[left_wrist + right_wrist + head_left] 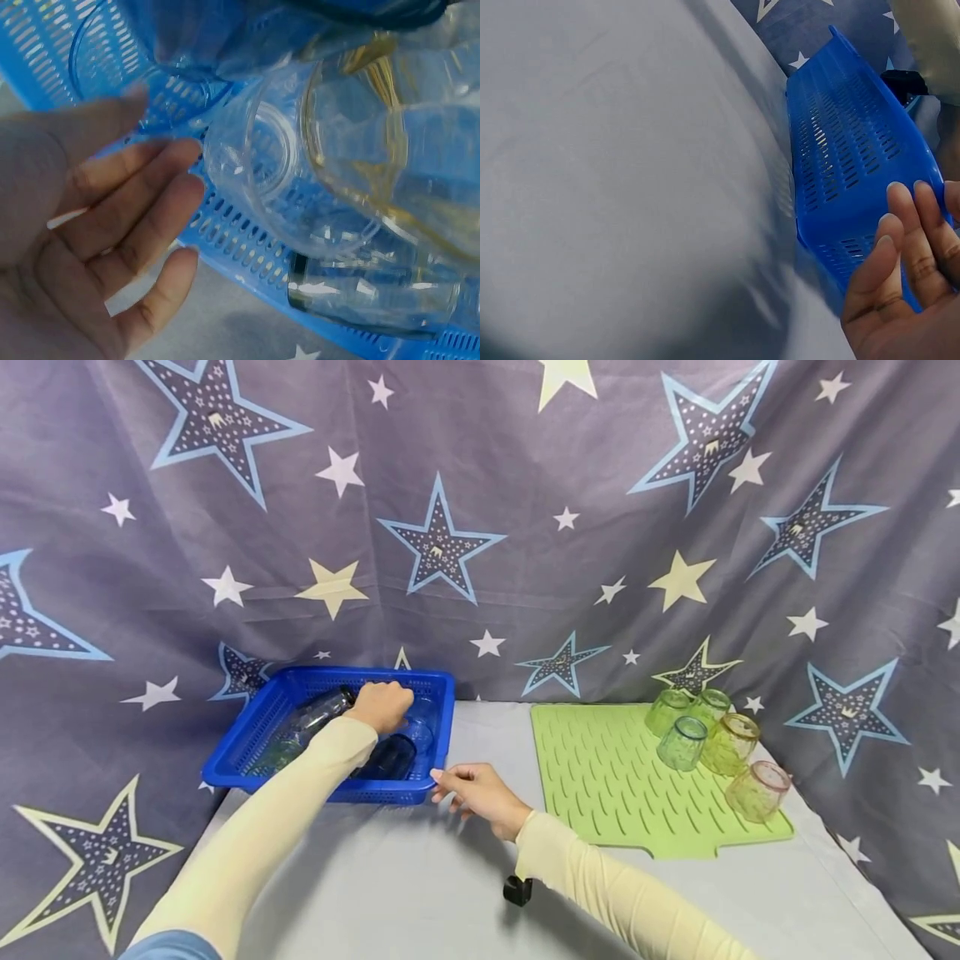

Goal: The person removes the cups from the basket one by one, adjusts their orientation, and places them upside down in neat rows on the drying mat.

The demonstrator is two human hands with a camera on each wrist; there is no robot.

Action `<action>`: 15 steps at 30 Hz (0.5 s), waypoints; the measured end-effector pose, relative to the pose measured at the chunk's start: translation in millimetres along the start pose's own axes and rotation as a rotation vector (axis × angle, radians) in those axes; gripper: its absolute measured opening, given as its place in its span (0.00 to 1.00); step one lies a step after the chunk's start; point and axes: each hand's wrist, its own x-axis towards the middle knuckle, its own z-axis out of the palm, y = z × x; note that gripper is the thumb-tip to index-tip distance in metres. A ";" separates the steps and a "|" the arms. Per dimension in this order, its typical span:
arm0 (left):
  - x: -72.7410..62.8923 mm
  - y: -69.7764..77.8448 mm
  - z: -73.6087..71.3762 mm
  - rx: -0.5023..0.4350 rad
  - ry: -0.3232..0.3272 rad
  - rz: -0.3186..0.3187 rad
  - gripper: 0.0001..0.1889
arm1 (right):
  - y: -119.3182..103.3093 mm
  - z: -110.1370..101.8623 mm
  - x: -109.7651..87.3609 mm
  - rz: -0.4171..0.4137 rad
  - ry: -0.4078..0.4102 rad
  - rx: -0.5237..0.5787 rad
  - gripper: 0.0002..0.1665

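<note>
Left hand (384, 706) released, fingers loosely extended inside the blue perforated plastic basket (447, 714) at left of the head view, just beside a clear round glass tumbler (274, 165); contact unclear. Right hand (483, 797) pinches the basket's rim at its near-right corner, mid-frame. Five tinted glass cups (682, 745) on the light green ridged mat (592, 768), right of frame.

It's stars (441, 537) all over the purple-grey curtain (525, 435): white, cream, and dark dotted ones edged in blue or yellow! Solid blue for the basket (847, 150), slots patterning its walls. Lime green mat (592, 760), rows of curved dashes! Pink glass (756, 793), yellow glass (727, 747), cream sleeves (281, 802), pale grey table (382, 877).
</note>
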 end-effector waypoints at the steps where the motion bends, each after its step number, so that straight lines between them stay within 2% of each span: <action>1: -0.4 0.4 0.1 0.005 0.009 -0.011 0.03 | 0.2 0.5 -0.1 -0.002 0.002 0.002 0.28; 2: -0.5 0.6 0.3 0.007 0.017 -0.021 0.01 | 0.5 0.8 0.2 -0.003 0.005 0.003 0.28; 7: -2.5 -0.1 -2.5 -0.025 0.033 -0.066 0.06 | 0.6 2.1 0.2 -0.002 -0.001 0.011 0.28; 15: -7.2 -8.1 -8.7 -0.101 0.135 -0.098 0.08 | -1.0 -0.4 0.8 -0.009 -0.007 0.008 0.28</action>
